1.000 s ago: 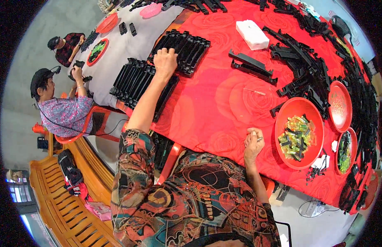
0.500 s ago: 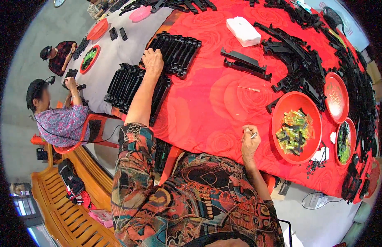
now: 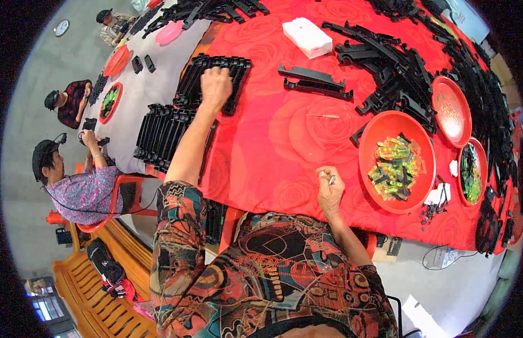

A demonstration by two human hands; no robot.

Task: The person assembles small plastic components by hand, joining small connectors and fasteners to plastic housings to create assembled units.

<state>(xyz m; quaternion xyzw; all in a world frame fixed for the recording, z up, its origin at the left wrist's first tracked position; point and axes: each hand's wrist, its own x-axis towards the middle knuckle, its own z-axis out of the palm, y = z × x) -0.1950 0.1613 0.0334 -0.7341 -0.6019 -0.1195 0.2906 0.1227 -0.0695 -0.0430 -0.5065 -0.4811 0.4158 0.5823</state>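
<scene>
My left hand [image 3: 216, 87] is curled, knuckles up, over the far row of black plastic strips [image 3: 192, 84]; its fingertips and anything in them are hidden. A nearer row of the same long notched strips [image 3: 160, 135] lies to the left of my forearm. My right hand [image 3: 331, 190] is closed in a fist near the table's front edge. Out of it pokes the end of a small metallic, pen-like tool [image 3: 332, 179]; the rest of the tool is covered by the fingers. Two loose black strips [image 3: 315, 83] lie right of my left hand.
A red bowl [image 3: 367, 169] holds yellow-green and black small pieces. Beyond it are two smaller red dishes, a heap of black strips [image 3: 385, 67] and a white tissue pack [image 3: 307, 38]. A thin screwdriver-like stick [image 3: 323, 116] lies mid-cloth. Other people sit along the left side.
My left hand has moved rightward along the far row of strips. My right hand stays closed on its tool. The whole view has shifted a little.
</scene>
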